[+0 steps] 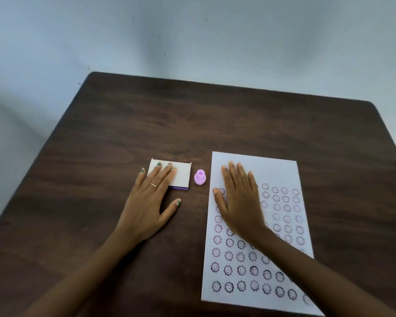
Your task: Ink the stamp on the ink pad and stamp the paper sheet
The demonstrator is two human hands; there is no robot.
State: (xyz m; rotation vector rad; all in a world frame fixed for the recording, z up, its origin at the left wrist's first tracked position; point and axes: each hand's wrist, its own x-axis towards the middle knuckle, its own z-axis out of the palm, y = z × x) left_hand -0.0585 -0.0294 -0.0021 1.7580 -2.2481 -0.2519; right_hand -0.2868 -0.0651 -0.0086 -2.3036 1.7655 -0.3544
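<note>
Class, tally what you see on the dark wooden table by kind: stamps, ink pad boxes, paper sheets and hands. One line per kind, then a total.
Pink stamp: 1
Ink pad box: 1
Paper sheet: 1
Hands: 2, left hand and right hand
Total: 5

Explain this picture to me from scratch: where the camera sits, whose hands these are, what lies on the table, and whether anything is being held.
There is no machine here. A person wears one camera on the head, looking forward and down, so the two arms reach in from the bottom edge. On the dark wooden table lie a white ink pad box, a small pink stamp standing upright beside it, and a paper sheet already covered in rows of smiley prints. The left hand rests flat with its fingers on the box. The right hand lies flat on the sheet. Neither hand holds anything; the stamp stands untouched between them.
</note>
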